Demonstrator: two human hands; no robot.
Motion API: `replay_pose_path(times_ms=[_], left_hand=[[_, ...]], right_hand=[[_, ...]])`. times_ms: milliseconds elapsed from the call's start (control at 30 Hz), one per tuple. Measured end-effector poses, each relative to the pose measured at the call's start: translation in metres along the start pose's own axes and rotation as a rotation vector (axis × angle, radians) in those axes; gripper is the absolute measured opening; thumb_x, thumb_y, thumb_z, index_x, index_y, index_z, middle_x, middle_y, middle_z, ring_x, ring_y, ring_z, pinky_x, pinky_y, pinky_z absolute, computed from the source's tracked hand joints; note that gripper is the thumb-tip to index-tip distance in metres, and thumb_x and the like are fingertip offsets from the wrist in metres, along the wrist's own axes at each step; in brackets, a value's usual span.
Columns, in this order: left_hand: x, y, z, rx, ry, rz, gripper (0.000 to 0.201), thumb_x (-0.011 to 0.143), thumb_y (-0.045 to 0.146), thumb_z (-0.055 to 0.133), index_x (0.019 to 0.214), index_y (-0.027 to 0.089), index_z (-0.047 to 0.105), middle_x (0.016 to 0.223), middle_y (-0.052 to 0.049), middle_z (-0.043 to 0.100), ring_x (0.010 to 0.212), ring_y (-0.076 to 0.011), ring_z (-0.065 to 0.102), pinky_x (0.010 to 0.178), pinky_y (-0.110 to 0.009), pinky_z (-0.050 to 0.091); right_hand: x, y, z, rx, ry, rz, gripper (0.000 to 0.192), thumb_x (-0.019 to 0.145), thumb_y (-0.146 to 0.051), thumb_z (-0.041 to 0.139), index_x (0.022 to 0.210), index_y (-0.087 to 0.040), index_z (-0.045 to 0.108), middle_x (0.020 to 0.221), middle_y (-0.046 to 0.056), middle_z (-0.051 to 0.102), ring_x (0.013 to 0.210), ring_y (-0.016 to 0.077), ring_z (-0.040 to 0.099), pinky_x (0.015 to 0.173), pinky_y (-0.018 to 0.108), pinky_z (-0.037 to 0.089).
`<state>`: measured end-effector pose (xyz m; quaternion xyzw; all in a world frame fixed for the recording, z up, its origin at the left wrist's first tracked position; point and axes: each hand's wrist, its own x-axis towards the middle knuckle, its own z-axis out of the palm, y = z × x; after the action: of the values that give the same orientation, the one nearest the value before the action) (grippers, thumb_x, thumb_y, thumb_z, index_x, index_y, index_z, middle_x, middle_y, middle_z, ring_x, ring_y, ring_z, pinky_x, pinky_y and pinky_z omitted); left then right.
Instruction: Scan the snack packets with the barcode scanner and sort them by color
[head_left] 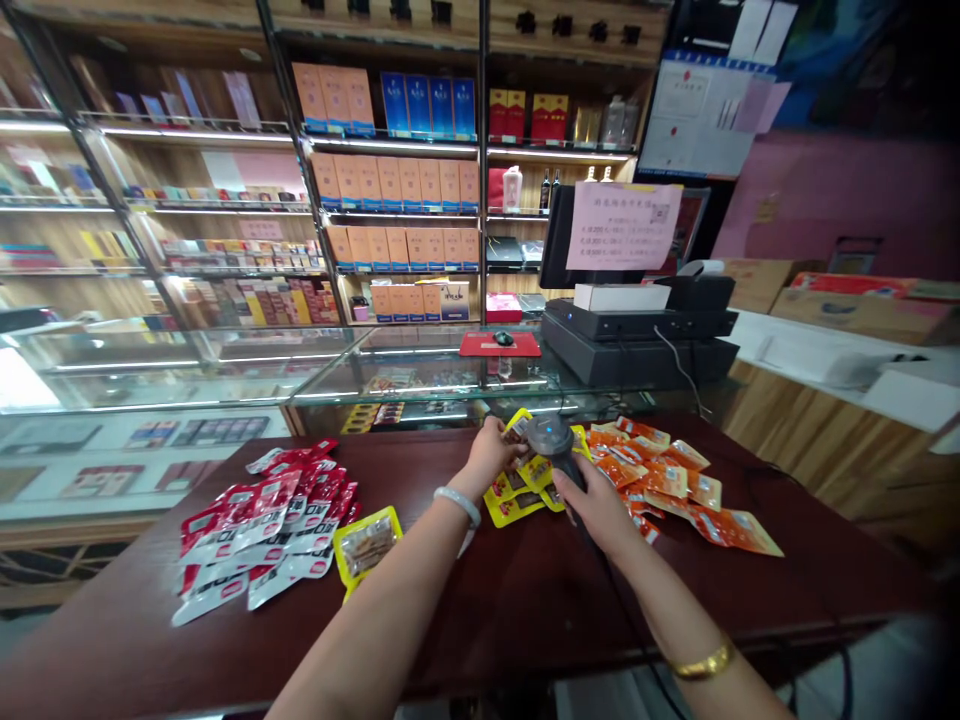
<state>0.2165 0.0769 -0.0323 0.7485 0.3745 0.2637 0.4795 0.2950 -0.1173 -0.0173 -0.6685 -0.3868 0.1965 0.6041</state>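
My right hand is closed round the handle of a dark barcode scanner, whose cable hangs down past the table's front edge. Just left of the scanner head, my left hand grips a yellow snack packet, partly covered by the fingers. Several more yellow packets lie beneath both hands. A single yellow packet with brown contents rests by my left forearm. To the left spreads a pile of red and white packets. Right of the scanner lie several orange packets.
The dark red table meets a glass display counter. On it stand a black cash register with a monitor and a red mouse pad. Shelves of boxes line the back wall. Cardboard boxes sit at right.
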Motion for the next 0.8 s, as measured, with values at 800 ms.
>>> replay_pose_path(times_ms=[800], left_hand=[[0.009, 0.001, 0.022, 0.029, -0.002, -0.055, 0.059, 0.070, 0.015, 0.078, 0.119, 0.017, 0.046, 0.110, -0.012, 0.066, 0.077, -0.0174, 0.067, 0.067, -0.028, 0.055]], right_hand=[[-0.005, 0.016, -0.004, 0.262, -0.156, 0.139, 0.047, 0.078, -0.064, 0.071, 0.095, -0.024, 0.056, 0.060, -0.006, 0.052, 0.043, 0.0098, 0.043, 0.039, 0.021, 0.033]])
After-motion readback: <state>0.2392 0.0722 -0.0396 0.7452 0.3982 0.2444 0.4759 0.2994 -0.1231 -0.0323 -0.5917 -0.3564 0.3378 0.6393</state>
